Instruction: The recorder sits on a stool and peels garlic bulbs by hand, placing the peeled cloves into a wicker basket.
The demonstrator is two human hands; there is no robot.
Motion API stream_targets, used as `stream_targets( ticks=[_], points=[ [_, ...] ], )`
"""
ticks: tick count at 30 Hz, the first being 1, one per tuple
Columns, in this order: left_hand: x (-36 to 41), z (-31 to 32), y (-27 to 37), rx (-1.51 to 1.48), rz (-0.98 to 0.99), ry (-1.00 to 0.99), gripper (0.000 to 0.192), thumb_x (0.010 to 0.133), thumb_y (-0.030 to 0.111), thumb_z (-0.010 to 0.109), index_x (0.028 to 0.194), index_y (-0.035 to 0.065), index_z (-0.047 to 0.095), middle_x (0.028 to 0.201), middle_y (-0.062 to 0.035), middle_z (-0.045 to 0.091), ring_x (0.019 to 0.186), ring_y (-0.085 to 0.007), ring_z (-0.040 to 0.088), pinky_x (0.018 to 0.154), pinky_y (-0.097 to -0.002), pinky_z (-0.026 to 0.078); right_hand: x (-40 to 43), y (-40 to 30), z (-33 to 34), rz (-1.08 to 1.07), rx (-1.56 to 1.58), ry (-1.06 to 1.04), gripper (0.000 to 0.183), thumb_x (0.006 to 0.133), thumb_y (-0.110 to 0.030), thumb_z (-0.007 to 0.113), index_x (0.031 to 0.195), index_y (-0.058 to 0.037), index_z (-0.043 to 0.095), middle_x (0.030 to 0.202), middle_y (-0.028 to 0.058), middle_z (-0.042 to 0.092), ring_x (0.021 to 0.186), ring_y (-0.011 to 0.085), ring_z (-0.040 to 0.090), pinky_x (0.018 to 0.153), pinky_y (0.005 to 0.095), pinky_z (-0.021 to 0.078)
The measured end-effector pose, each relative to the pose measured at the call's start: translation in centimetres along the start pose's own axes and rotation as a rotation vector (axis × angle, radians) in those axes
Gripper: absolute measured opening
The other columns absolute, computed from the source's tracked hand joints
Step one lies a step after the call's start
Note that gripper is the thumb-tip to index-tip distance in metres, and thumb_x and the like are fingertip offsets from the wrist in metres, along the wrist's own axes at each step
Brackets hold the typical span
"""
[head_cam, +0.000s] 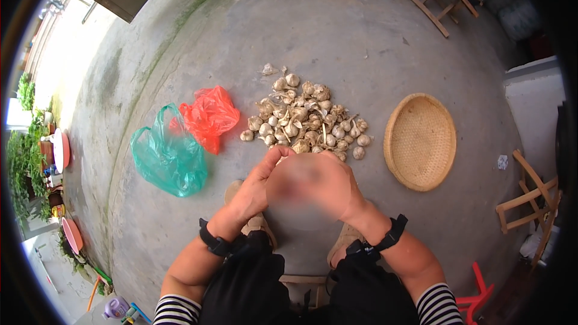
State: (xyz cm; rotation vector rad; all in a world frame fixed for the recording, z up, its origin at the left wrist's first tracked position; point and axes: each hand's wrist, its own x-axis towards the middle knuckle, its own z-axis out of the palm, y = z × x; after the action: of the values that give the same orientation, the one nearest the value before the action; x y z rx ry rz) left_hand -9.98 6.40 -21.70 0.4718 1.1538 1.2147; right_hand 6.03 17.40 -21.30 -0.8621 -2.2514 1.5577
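A heap of garlic bulbs point(307, 117) with dry stems and papery skins lies on the concrete floor. Both of my hands are together at its near edge, above and between my shoes. A round blurred patch covers much of them. The thumb and forefinger of my left hand point(259, 183) are bent inward at a pale thing, possibly garlic, that is mostly hidden. My right hand point(345, 185) meets it from the other side, its fingers largely blurred, so its hold cannot be made out. Left of the heap lie a red plastic bag point(210, 115) and a green plastic bag point(169, 158).
An oval woven basket point(421, 142) sits on the floor to the right. Wooden folding frames stand at upper right point(438, 6) and far right point(533, 207). A red plastic stool point(476, 298) is at lower right. Basins point(72, 234) and plants line the left edge.
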Motion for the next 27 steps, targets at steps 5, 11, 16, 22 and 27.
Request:
stream_targets(
  ticks=[5,11,16,22,27],
  points=[
    [0.4,-1.0,-0.6,0.781,0.530,0.115,0.015,0.099,0.020,0.064,0.104,0.0051,0.062,0.097,-0.0035,0.065,0.082,-0.0126,0.064,0.064,-0.0246,0.054,-0.3,0.1,-0.3,-0.092,-0.145,0.008,0.031,0.085,-0.024,0.077,0.104,-0.0017,0.068,0.095,0.0119,0.061,0.087,0.0275,0.061,0.078,0.0363,0.0492],
    [0.3,0.6,0.2,0.478,0.269,0.253,0.017,0.096,0.014,0.067,0.091,-0.0010,0.063,0.086,-0.0030,0.062,0.066,-0.0083,0.057,0.057,-0.0229,0.049,-0.9,1.9,0.1,0.077,0.308,-0.203,0.041,0.089,-0.019,0.073,0.126,-0.0023,0.063,0.102,0.0093,0.061,0.101,0.0209,0.060,0.086,0.0328,0.0483],
    [0.6,0.0,0.0,0.316,0.090,0.413,0.026,0.095,0.021,0.069,0.083,-0.0003,0.063,0.072,-0.0023,0.059,0.057,-0.0084,0.053,0.050,-0.0254,0.046,-0.8,-0.4,-0.9,0.204,0.784,-0.257,0.043,0.092,-0.013,0.069,0.131,-0.0007,0.057,0.103,0.0090,0.061,0.102,0.0179,0.060,0.087,0.0298,0.0490],
    [0.2,0.8,1.3,0.556,0.425,0.321,0.018,0.088,0.015,0.076,0.081,0.0017,0.066,0.079,-0.0028,0.064,0.072,-0.0098,0.059,0.060,-0.0251,0.050,-0.4,-0.3,-2.3,-0.040,-0.017,-0.089,0.037,0.088,-0.013,0.071,0.121,0.0008,0.060,0.102,0.0137,0.062,0.095,0.0279,0.063,0.082,0.0359,0.0505],
    [0.2,0.8,1.1,0.869,0.679,0.225,0.012,0.081,0.002,0.076,0.090,0.0034,0.068,0.089,-0.0082,0.068,0.080,-0.0265,0.064,0.070,-0.0356,0.052,-0.4,-1.1,-2.1,-0.094,-0.108,-0.107,0.039,0.087,-0.015,0.071,0.121,0.0003,0.061,0.102,0.0145,0.062,0.097,0.0319,0.060,0.084,0.0387,0.0493]
  ],
)
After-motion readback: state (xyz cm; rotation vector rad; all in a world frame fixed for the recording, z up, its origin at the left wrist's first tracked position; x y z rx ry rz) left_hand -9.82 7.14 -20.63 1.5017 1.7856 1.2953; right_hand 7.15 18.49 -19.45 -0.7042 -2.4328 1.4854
